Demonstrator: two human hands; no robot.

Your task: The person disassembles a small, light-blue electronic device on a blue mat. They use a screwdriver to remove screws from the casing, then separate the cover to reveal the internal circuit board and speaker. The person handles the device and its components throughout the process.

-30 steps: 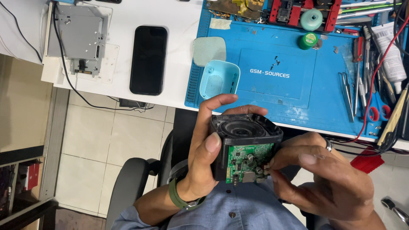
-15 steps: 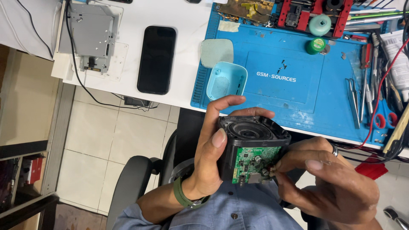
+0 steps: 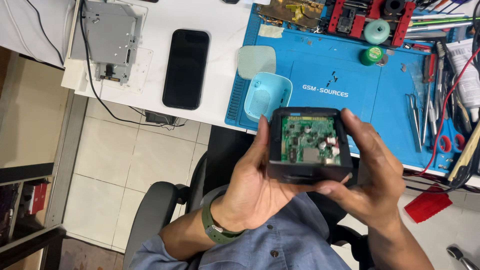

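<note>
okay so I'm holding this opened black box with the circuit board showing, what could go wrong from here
1. The black box is held in the air between the left hand and right hand, off the blue mat; a slip could drop it toward the floor.
2. The green circuit board is exposed, and bare fingertips sit near its edge, so touching components may be a risk.
3. The light blue speaker shell sits at the desk edge and could get knocked off.

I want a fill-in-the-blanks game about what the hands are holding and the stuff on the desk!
1. Both hands, left hand and right hand, hold a black box with a ____ circuit board inside.
2. The black phone lies on the ____ table.
3. The light blue speaker shell rests on the ____ mat.

Missing words: green; white; blue
</note>
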